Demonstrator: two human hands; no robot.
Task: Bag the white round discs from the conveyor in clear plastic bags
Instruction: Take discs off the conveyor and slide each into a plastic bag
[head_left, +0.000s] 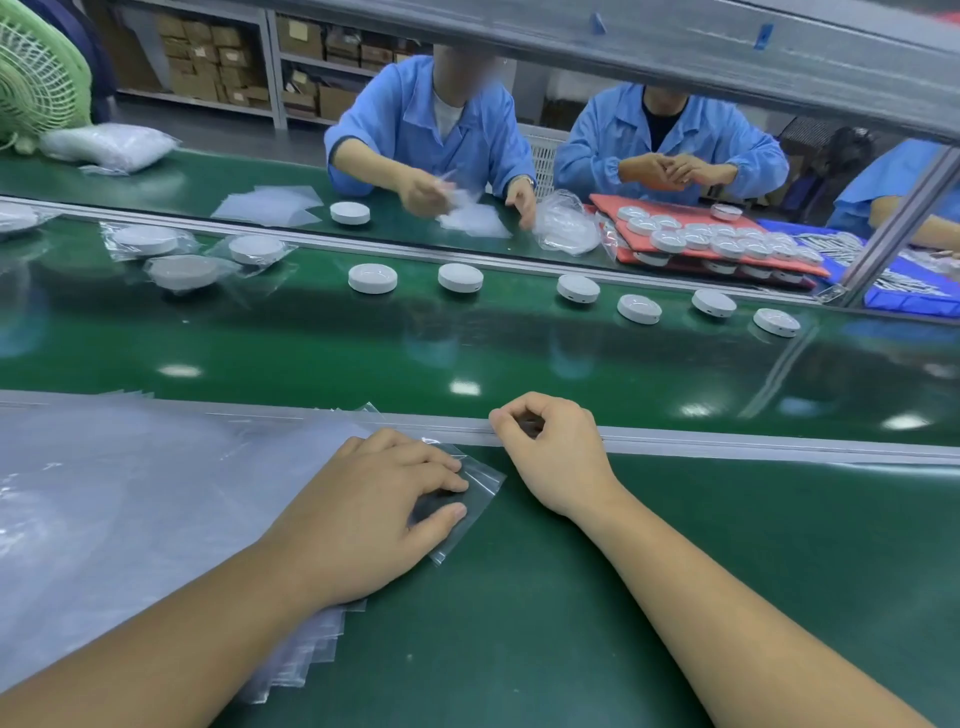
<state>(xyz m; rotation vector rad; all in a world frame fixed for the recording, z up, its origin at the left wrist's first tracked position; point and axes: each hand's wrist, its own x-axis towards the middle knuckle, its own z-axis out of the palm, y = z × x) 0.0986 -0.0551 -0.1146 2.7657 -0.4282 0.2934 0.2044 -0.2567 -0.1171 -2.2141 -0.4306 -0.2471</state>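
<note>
My left hand (374, 509) lies flat on a small clear plastic bag (475, 501) at the edge of a stack of clear bags (130, 499), fingers pressing it to the green bench. My right hand (553, 452) rests by the aluminium rail with fingers curled, thumb and forefinger touching, and nothing visible in them. Several bare white round discs (372, 278) ride the green conveyor (467, 343) in a row running right. Three bagged discs (257, 249) lie on the belt at the left.
Two people in blue coats (431, 130) work across the belt with loose bags and a disc (349, 213). Red trays (717, 239) full of discs sit at right. A metal beam (675, 57) crosses overhead. A green fan (36, 78) stands far left.
</note>
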